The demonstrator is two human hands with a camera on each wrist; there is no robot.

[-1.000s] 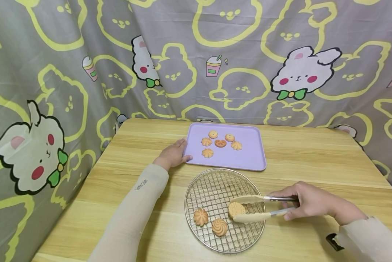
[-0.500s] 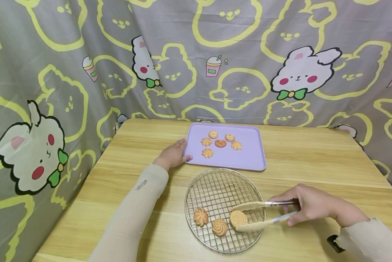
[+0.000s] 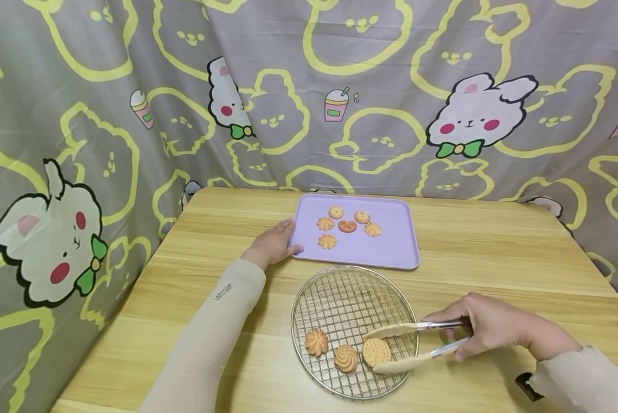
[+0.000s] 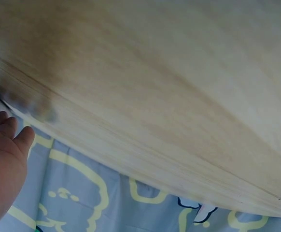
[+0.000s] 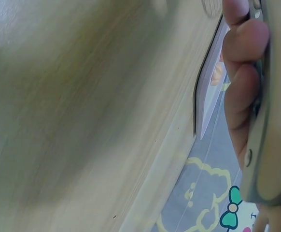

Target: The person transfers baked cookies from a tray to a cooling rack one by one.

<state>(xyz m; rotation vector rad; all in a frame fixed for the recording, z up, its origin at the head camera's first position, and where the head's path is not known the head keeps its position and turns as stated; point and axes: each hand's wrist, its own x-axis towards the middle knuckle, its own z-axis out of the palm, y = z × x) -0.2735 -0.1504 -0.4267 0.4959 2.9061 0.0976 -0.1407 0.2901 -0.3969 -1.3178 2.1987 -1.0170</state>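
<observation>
My right hand [image 3: 495, 324] holds a pair of tongs [image 3: 445, 325] with beige tips. In the head view the tips stand apart on either side of a round dotted cookie [image 3: 376, 353], which lies on a round wire rack [image 3: 340, 287]. Whether the tips touch it is hard to tell. To its left on the rack are a swirl cookie [image 3: 346, 358] and a flower-shaped cookie [image 3: 316, 342]. Behind the rack, my left hand [image 3: 273, 244] rests against the left edge of a purple tray [image 3: 386, 249], thumb over its near corner. The right wrist view shows my fingers [image 5: 242, 92] curled round the tongs' handle.
Several cookies lie on the tray, among them a brown heart-shaped one [image 3: 347, 226]. Rack and tray stand close together on a wooden table [image 3: 469, 246]. A patterned curtain [image 3: 371, 86] hangs behind the table and along its left side.
The tongs and the dotted cookie have moved toward the near side of the rack. The cookie now lies flatter beside the swirl one, and the tips look wider apart. My left hand has stayed still.
</observation>
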